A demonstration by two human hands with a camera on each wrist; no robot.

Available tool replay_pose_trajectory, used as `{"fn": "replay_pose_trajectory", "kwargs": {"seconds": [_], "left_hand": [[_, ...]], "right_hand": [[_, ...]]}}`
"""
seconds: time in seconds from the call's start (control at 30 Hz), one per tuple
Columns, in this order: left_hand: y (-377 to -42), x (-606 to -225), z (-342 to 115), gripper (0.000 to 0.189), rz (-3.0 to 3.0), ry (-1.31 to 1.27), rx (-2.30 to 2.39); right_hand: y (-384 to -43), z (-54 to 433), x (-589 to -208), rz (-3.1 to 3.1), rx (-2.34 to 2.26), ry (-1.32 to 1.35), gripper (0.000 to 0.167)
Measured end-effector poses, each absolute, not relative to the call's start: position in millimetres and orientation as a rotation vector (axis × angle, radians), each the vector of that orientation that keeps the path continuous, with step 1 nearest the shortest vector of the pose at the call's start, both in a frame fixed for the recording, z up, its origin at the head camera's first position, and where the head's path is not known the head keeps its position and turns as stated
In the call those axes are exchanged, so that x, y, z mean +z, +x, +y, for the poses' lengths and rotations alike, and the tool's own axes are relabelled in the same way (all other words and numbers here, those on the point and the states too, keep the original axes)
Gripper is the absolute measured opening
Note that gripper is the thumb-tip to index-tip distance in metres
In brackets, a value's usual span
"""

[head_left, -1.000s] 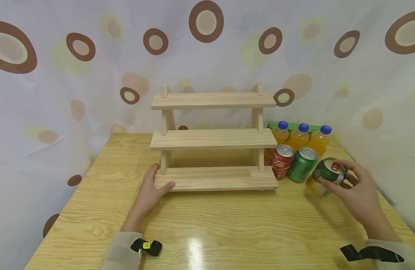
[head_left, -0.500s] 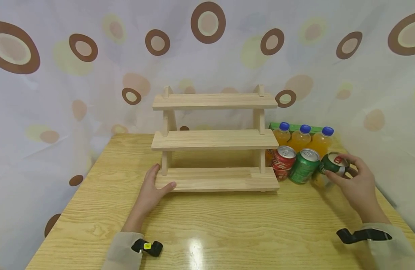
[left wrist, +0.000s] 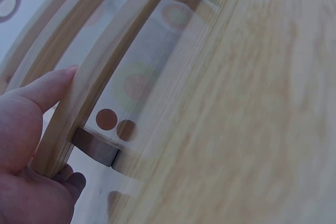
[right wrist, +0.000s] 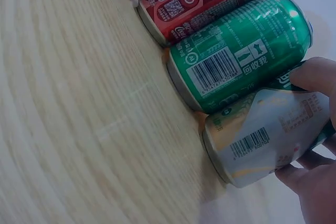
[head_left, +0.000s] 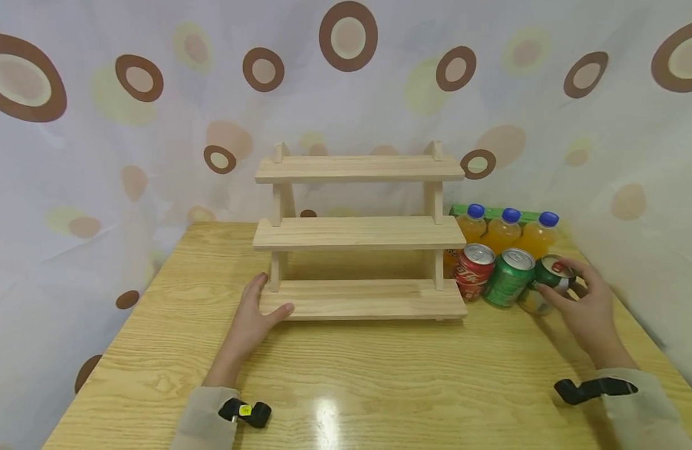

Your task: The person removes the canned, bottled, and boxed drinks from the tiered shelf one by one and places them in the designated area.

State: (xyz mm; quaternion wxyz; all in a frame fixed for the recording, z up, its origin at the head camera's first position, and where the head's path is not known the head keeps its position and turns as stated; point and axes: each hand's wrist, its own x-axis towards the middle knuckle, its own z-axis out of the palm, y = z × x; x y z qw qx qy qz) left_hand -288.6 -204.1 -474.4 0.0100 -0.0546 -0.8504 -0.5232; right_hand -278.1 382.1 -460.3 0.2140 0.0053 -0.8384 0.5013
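Note:
My left hand [head_left: 252,315] grips the left end of the lowest board of a three-tier wooden display shelf [head_left: 359,234]. In the left wrist view its thumb lies over the board and its fingers curl beneath. At the right, my right hand [head_left: 590,309] holds a dark green, white and gold drink can [right wrist: 262,135] with a red tab, thumb on one side and fingers on the other. That can stands on the table beside a green can [head_left: 510,278], at the end of a row. A red Coca-Cola can [head_left: 474,273] is first in the row, by the shelf.
Behind the cans stand orange drink bottles [head_left: 500,234] with blue caps. A green strip [head_left: 526,215] shows behind them. The wooden table [head_left: 346,369] extends in front of the shelf. A patterned curtain [head_left: 346,106] hangs behind and at the sides.
My right hand has brought the dark green and white can back and slightly left, from apart in front to the green can's side. My left hand keeps its grip on the shelf.

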Motion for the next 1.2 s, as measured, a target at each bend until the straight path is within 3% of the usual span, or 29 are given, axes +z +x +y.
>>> {"fn": "replay_pose_trajectory", "kwargs": {"seconds": [0.73,1.2], "left_hand": [[-292.2,-476.2,-204.8,0.1,-2.656,-0.181,-1.634],[-293.6,-472.4,-204.4,0.096,-2.703,-0.173,-1.454]], "right_hand": [[-254.3,362.0,-434.2,-2.234,1.346,0.065,0.07],[-248.8,296.6,-414.3,-1.903,1.741,0.405,0.061]]}}
